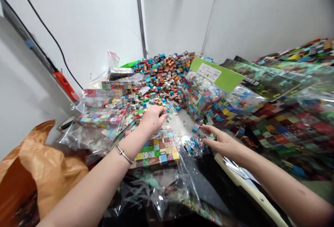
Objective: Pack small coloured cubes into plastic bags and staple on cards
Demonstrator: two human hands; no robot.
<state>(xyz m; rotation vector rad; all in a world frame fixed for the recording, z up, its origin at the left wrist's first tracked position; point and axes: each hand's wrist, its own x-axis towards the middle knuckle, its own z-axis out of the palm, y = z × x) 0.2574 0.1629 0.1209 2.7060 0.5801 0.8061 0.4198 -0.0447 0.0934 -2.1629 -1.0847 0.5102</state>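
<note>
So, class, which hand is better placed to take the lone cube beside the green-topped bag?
Probably the right hand: its fingertips are close to the cube, whereas the left hand is farther off, across the white surface.

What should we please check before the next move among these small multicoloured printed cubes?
1. Left hand near the loose multicoloured printed cubes: ok, it is at the near side of the pile.
2. Left hand holding something: cannot tell, its grip is hidden.
3. Right hand gripping the small blue-and-white cube: cannot tell, the fingertips are beside it but contact is unclear.
4. Loose cubes in neat rows: not ok, they are jumbled.
5. Flat rectangular block of multicoloured squares fully visible: not ok, the left arm covers part.
6. Orange-red device with black cable away from both hands: ok.
</note>
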